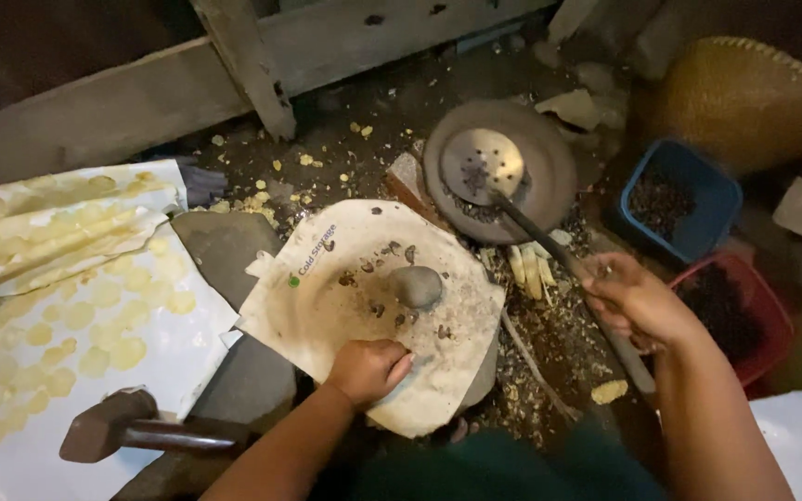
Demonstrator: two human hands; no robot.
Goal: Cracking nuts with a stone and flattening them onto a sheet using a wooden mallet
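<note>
1. Gripping the ladle handle (563, 260) firmly, our right hand (638, 301) keeps the perforated scoop (482, 165) level over the pan (549, 167) beyond its fist.
2. Our left hand (367, 369) pins the cloth (327, 315) (fingers curled, pressing down) just short of the grey stone (416, 286).

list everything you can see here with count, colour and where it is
perforated ladle: one, grey metal, over the round pan, long handle in the right hand
round pan: one, dark grey, top centre
cream sheet: one, off-white, centre, draped over a stone
smooth stone: one, grey, middle of the sheet
dark seeds: several, brown, scattered on the sheet
hammer: one, brown, bottom left
flattened discs: many, pale yellow, on white sheets at left
blue tub: one, right, holding dark bits
red tub: one, right
woven basket: one, yellow, top right
left hand: on the sheet's near edge
right hand: gripping the ladle handle
</note>
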